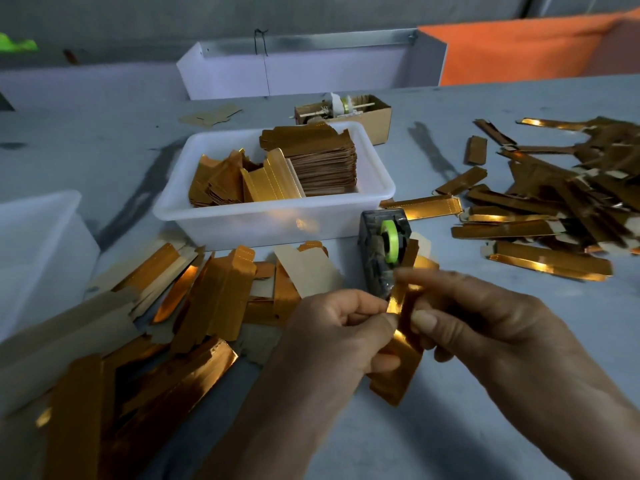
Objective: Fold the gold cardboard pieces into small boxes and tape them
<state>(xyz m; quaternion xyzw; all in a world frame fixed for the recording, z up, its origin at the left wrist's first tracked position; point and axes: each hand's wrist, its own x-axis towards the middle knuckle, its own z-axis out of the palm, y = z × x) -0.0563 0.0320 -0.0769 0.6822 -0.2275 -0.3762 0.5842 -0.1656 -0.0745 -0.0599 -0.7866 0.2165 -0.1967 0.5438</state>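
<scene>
Nearest the camera, two bare hands met over the grey worktop (450,427). The left hand (332,327) and the right hand (485,323) each had a grip pinching the same narrow gold cardboard piece (401,355), thumbs and fingertips curled round its upper part while its lower end hung tilted just above the worktop. To the left lay a loose heap of flat gold cardboard blanks (194,306) (some showing their plain tan backs). Just beyond the hands stood a dark grey tape dispenser with a green roll (384,251). Behind it sat a white plastic tub (263,220) holding stacked gold blanks. Off to the right spread a pile of folded long gold boxes (547,209). Farthest back, a small brown cardboard carton (377,116) rested near the tub.
</scene>
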